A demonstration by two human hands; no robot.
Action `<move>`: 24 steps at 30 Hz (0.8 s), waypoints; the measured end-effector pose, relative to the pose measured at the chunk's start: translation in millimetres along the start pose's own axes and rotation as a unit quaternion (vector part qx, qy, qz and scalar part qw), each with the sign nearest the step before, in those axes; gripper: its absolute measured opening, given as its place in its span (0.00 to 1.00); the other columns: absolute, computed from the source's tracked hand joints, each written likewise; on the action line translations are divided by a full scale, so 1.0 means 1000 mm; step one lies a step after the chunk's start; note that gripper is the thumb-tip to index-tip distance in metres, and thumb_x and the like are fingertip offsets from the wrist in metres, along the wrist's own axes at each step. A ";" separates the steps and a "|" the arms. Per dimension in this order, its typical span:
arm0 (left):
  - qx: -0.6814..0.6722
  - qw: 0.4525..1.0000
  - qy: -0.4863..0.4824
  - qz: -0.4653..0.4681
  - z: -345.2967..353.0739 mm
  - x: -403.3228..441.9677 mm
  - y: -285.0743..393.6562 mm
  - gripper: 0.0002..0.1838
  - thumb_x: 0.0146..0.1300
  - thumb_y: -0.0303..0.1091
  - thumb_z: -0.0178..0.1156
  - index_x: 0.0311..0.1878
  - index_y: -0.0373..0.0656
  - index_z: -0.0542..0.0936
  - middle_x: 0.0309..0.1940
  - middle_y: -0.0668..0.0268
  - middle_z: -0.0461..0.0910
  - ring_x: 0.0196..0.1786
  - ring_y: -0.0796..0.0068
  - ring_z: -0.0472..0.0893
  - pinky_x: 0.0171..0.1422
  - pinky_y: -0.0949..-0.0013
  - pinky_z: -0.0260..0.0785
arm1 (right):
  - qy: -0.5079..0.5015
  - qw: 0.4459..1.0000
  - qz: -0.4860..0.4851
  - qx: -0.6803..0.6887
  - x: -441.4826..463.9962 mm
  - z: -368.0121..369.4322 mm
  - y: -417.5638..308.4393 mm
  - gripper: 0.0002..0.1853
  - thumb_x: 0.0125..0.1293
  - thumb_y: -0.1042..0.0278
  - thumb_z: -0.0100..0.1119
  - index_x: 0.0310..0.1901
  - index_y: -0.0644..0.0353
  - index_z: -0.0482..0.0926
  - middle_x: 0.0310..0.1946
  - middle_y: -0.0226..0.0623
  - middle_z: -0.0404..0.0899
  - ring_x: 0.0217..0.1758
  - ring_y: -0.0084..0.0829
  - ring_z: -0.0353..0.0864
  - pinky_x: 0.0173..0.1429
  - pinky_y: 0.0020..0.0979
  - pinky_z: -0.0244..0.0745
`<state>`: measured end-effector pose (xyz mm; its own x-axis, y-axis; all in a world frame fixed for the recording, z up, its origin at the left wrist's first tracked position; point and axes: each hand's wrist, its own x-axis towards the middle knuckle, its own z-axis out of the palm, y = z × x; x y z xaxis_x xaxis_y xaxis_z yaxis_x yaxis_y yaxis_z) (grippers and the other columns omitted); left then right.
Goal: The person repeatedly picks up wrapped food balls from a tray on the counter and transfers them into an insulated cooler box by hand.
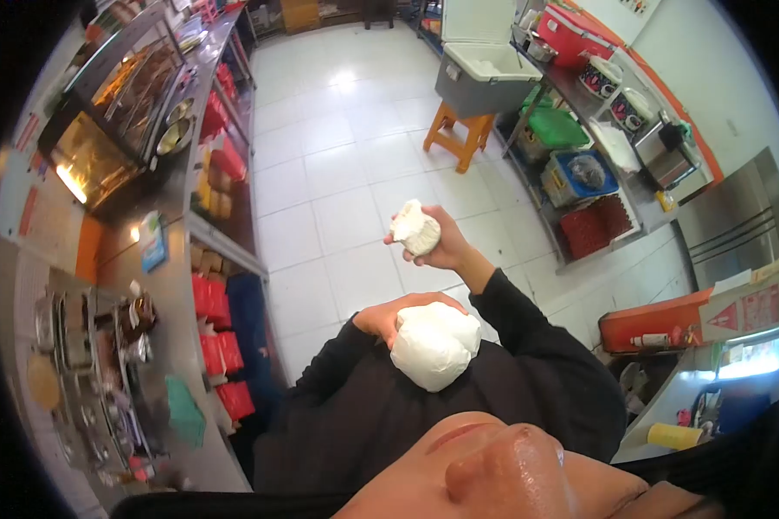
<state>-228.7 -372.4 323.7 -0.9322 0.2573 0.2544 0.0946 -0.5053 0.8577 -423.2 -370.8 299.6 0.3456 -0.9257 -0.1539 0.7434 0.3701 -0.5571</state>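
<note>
Head view shows the left hand [379, 320] clasping a large white lump [435, 348] to the torso [532, 394] and, beyond that lump, the right hand [449, 248] gripping a smaller white piece [417, 230]. Portioning seems underway; the next move calls for steady holds.

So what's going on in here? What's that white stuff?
Someone in a black top is holding two pieces of something white, maybe dough. The left hand curls around the big lump, close to their front. The right hand holds the small lump farther out, apart from the big one, above the tiled floor. Beyond that, an open cooler box stands on an orange stool.
</note>
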 end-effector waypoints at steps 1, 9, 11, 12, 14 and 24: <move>0.005 1.000 -0.023 -0.001 -0.027 0.021 0.013 0.70 0.23 0.71 0.79 0.69 0.36 0.64 0.67 0.55 0.67 0.69 0.61 0.68 0.72 0.55 0.59 | 0.024 1.000 -0.015 -0.009 0.000 -0.021 -0.023 0.28 0.66 0.41 0.47 0.58 0.54 0.70 0.49 0.53 0.78 0.31 0.42 0.83 0.22 0.30 0.76; -0.076 0.983 -0.157 -0.062 -0.210 0.180 0.044 0.64 0.31 0.67 0.79 0.69 0.39 0.64 0.68 0.58 0.66 0.71 0.63 0.66 0.73 0.56 0.58 | 0.362 0.909 -0.205 0.036 -0.100 -0.207 -0.135 0.25 0.64 0.48 0.58 0.55 0.57 0.70 0.43 0.45 0.80 0.39 0.45 0.84 0.34 0.40 0.82; -0.080 0.980 -0.164 -0.081 -0.265 0.220 0.045 0.64 0.31 0.67 0.79 0.69 0.39 0.64 0.68 0.58 0.66 0.71 0.64 0.66 0.73 0.57 0.58 | 0.433 0.867 -0.241 0.051 -0.126 -0.256 -0.169 0.25 0.63 0.49 0.60 0.54 0.57 0.71 0.43 0.45 0.80 0.42 0.45 0.84 0.38 0.44 0.83; -0.074 0.979 -0.172 -0.079 -0.291 0.243 0.048 0.64 0.31 0.67 0.79 0.69 0.39 0.64 0.68 0.58 0.66 0.70 0.64 0.66 0.73 0.57 0.58 | 0.467 0.845 -0.256 0.049 -0.136 -0.278 -0.188 0.25 0.63 0.49 0.60 0.54 0.57 0.71 0.43 0.45 0.80 0.43 0.45 0.84 0.39 0.45 0.83; -0.061 0.978 -0.184 -0.078 -0.340 0.286 0.054 0.63 0.31 0.66 0.79 0.69 0.39 0.64 0.68 0.58 0.66 0.70 0.63 0.66 0.73 0.57 0.58 | 0.514 0.811 -0.274 0.055 -0.146 -0.319 -0.228 0.25 0.62 0.49 0.60 0.54 0.57 0.71 0.43 0.44 0.80 0.45 0.45 0.83 0.41 0.46 0.83; -0.056 0.993 -0.096 -0.044 -0.534 0.444 0.125 0.68 0.24 0.66 0.81 0.69 0.37 0.65 0.68 0.56 0.65 0.70 0.61 0.66 0.71 0.57 0.59 | 0.400 0.896 -0.187 -0.043 0.020 -0.493 -0.578 0.23 0.68 0.53 0.53 0.57 0.58 0.70 0.45 0.44 0.81 0.46 0.44 0.83 0.45 0.48 0.80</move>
<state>-817.6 -760.8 305.4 -0.8507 0.4512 0.2697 -0.0338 -0.5589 0.8286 -1128.7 -641.5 216.0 -0.4651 -0.7562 -0.4604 0.6626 0.0476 -0.7475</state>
